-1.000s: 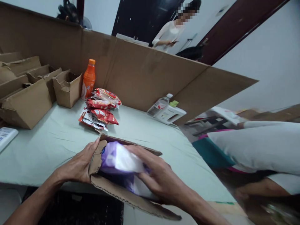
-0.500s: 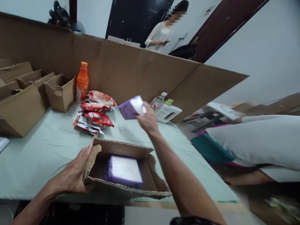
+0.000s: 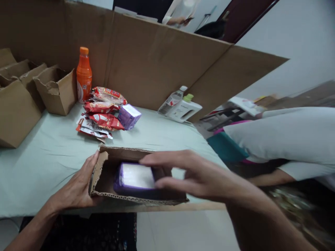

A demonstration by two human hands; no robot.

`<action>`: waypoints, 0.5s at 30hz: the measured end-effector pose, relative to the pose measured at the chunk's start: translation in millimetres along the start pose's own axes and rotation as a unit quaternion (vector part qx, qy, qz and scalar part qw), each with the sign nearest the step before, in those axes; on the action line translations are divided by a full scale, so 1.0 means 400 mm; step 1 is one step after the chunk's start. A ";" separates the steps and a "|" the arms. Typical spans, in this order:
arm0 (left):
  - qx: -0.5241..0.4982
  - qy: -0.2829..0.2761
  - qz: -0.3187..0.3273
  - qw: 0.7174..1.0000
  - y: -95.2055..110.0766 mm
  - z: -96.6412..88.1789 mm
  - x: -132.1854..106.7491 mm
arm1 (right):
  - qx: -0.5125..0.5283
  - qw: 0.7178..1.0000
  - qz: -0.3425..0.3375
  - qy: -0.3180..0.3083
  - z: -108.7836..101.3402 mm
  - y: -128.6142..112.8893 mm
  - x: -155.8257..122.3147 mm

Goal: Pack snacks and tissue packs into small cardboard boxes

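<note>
My left hand (image 3: pixel 80 183) grips the left end of an open cardboard box (image 3: pixel 138 200) at the table's front edge. Inside the box lies a purple tissue pack (image 3: pixel 137 176) with a white top. Over the box's right side reaches my right hand (image 3: pixel 188 174), thumb and fingers apart, close to the pack's right edge. Whether the fingertips touch the pack I cannot tell. A second purple tissue pack (image 3: pixel 129 116) leans against several red snack packets (image 3: pixel 106 120) beyond the box.
An orange drink bottle (image 3: pixel 84 75) stands behind the packets. Cardboard bins (image 3: pixel 56 90) are at the left. A clear bottle (image 3: pixel 172 100) and a white jug (image 3: pixel 184 111) lean by the cardboard partition (image 3: pixel 157 59). A person's pale-clothed leg (image 3: pixel 282 136) is at the right.
My right hand has let go of the second tissue pack beside the snack packets and come back over the box. My left hand still grips the box. The camera view has tilted down.
</note>
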State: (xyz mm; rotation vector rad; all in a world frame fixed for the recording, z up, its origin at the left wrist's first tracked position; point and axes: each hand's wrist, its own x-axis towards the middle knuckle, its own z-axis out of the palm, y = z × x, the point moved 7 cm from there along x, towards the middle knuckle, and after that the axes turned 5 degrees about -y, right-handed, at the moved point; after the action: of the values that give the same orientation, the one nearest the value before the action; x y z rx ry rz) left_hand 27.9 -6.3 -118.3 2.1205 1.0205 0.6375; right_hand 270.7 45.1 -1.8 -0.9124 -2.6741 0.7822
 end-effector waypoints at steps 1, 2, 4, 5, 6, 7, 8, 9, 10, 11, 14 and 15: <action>0.001 0.002 0.000 1.000 -0.002 0.001 0.001 | -0.036 0.997 0.005 -0.063 0.042 -0.029 0.000; 0.003 0.003 0.001 1.000 -0.003 0.002 0.002 | -0.079 0.990 0.020 -0.111 0.082 -0.041 0.010; 0.003 0.006 0.003 1.000 -0.004 0.002 0.003 | -0.157 0.972 0.058 -0.166 0.149 -0.036 0.052; 0.003 0.009 0.004 1.000 -0.004 0.001 0.004 | -0.186 0.964 0.070 -0.178 0.172 -0.030 0.078; 0.003 0.014 0.004 1.000 -0.004 -0.003 0.004 | -0.207 0.958 0.075 -0.185 0.188 -0.026 0.101; 0.005 0.019 0.002 1.000 -0.005 -0.008 0.003 | -0.220 0.955 0.074 -0.187 0.196 -0.026 0.119; 0.008 0.021 -0.001 1.000 -0.008 -0.013 0.002 | -0.222 0.955 0.069 -0.186 0.196 -0.031 0.128; 0.011 0.021 -0.006 1.000 -0.012 -0.017 0.000 | -0.213 0.959 0.062 -0.175 0.185 -0.041 0.127; 0.015 0.019 -0.010 1.000 -0.018 -0.019 -0.001 | -0.191 0.969 0.050 -0.151 0.162 -0.057 0.117; 0.021 0.019 -0.014 1.000 -0.026 -0.022 -0.002 | -0.159 0.981 0.037 -0.104 0.125 -0.077 0.100; 0.041 0.052 -0.024 0.998 -0.064 -0.030 0.000 | -0.053 0.985 0.018 0.164 -0.055 -0.127 0.004; 0.046 0.069 -0.028 0.996 -0.079 -0.033 0.001 | -0.038 0.962 0.023 0.269 -0.121 -0.129 -0.037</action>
State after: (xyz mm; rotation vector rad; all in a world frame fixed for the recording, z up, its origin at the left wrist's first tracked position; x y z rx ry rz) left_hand 4.4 13.2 -133.7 2.1417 1.2021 0.7304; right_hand 273.1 21.7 66.5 -1.0320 -2.2192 0.3676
